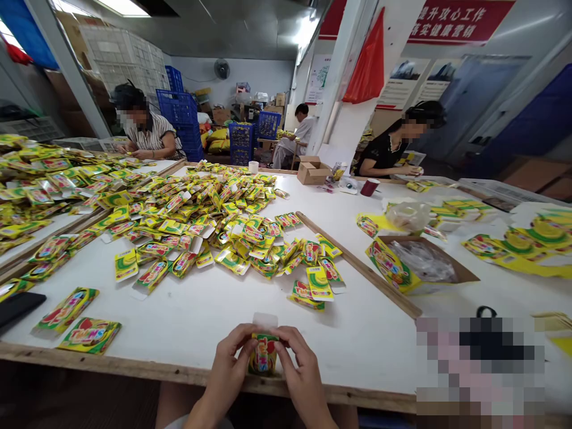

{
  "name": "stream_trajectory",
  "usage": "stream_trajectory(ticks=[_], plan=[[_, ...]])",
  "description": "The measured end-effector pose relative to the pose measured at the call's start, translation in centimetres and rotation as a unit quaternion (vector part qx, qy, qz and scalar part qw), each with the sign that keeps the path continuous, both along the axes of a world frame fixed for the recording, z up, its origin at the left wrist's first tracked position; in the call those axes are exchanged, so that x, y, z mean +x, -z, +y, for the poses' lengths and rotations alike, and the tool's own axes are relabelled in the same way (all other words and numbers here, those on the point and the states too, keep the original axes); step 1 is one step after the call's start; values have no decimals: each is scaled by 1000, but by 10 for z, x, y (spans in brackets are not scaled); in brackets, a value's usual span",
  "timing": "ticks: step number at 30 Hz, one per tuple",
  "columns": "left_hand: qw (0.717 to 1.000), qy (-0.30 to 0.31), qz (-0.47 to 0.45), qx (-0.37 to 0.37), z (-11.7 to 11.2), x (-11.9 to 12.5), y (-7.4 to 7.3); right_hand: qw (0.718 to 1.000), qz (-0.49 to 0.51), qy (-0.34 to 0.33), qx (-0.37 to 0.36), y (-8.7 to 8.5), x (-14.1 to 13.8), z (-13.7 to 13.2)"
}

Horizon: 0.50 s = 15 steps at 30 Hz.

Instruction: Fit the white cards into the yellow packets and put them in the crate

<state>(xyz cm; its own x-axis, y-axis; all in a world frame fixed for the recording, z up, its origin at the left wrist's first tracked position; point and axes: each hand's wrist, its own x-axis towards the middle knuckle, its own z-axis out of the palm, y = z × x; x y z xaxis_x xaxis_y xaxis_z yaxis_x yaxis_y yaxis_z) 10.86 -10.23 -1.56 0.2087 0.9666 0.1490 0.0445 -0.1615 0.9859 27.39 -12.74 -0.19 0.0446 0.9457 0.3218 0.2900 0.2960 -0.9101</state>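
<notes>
A small yellow, green and red packet [264, 351] with a white flap stands upright at the near edge of the white table [196, 316], and both my hands grip it. My left hand [229, 364] pinches its left side. My right hand [298, 364] pinches its right side, fingers curled round it. Beyond my hands, a large heap of the same packets [210, 220] spreads across the table's middle. Two flat packets [78, 325] lie at the near left.
A wooden strip [357, 265] runs diagonally to the right of the heap. An open box with a plastic bag [420, 262] stands at the right. A dark phone [15, 307] lies at the far left. Three other people sit working at the far tables. Blue crates [179, 110] are stacked behind.
</notes>
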Motion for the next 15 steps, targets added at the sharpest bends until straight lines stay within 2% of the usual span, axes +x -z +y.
stream_trajectory(ticks=[5,9,13,15], plan=[[997,13,48,52,7,0,-7,1000,-29,-7,2,-8,5,10],[992,12,66,111,7,3,-5,999,-42,24,16,-5,2,14],[991,-17,73,107,2,5,0,997,7,77,21,1,-5,11],[990,-14,81,115,1,4,-1,996,15,83,27,3,-6,10]])
